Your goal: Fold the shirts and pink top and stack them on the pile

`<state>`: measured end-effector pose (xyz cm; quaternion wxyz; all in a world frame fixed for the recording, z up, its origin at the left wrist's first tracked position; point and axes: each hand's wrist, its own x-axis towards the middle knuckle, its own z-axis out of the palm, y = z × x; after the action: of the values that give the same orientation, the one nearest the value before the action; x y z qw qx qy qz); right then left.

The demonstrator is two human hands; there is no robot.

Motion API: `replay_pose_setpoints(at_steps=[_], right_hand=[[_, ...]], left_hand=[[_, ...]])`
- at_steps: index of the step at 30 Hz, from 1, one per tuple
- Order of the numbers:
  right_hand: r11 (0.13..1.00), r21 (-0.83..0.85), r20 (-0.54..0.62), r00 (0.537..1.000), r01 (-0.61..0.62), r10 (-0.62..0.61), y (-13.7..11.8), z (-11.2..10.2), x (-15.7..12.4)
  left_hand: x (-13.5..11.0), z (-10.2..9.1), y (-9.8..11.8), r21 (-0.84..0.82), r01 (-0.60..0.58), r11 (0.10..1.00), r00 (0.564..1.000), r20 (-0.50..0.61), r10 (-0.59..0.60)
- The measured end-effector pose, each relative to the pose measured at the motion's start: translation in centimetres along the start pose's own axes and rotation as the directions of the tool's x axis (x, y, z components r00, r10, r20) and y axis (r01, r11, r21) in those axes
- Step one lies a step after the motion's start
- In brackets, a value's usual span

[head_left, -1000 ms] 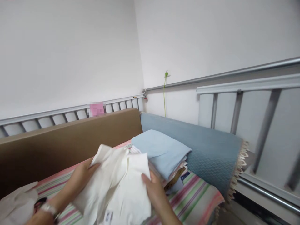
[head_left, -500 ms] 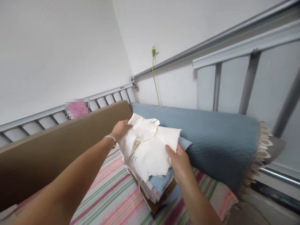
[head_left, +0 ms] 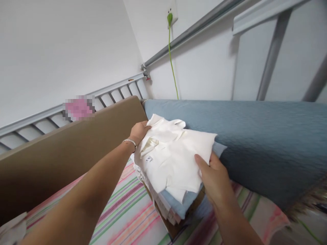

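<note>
A white shirt lies on top of a pile of folded clothes near the far corner of the bed, on the striped sheet. The left hand pinches the shirt's far left edge. The right hand grips its near right edge, thumb on top. A blue quilt lies just beside the pile.

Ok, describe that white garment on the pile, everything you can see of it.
The white garment looks like soft, thin cotton, loosely folded and a bit rumpled, with a collar-like flap and a small label near its left side. It lies flat atop the pile of folded clothes, directly over a light blue piece. The left hand holds its far-left edge; the right hand pinches its right edge, thumb on top.
</note>
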<state>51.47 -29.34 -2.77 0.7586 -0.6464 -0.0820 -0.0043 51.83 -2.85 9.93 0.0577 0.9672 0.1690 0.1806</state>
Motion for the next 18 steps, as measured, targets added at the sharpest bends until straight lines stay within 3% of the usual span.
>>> replay_pose_setpoints(at_steps=[7,10,12,15,18], right_hand=[[0.987,-0.141,-0.029,0.997,-0.072,0.069,1.8,0.0,0.2],[0.986,-0.151,0.002,0.998,-0.069,0.07,1.3,-0.8,0.2],[0.978,-0.206,0.066,0.997,-0.036,0.05,0.5,-2.2,0.1],[0.89,-0.447,0.028,0.996,0.089,-0.086,-1.3,-5.2,-0.7],[0.738,-0.637,-0.079,0.934,0.222,-0.349,-3.3,-6.9,-2.4]], left_hand=[[0.0,2.6,-1.8,-0.087,0.057,0.995,0.996,0.071,-0.051],[-0.7,1.3,-2.9,-0.123,0.115,0.986,0.993,-0.009,-0.117],[-2.8,-0.1,-4.2,-0.133,0.155,0.979,0.981,-0.093,-0.168],[-10.8,-1.1,-7.8,-0.121,0.192,0.974,0.956,-0.202,-0.213],[-24.6,0.5,-13.7,0.036,0.153,0.988,0.959,-0.245,-0.139]])
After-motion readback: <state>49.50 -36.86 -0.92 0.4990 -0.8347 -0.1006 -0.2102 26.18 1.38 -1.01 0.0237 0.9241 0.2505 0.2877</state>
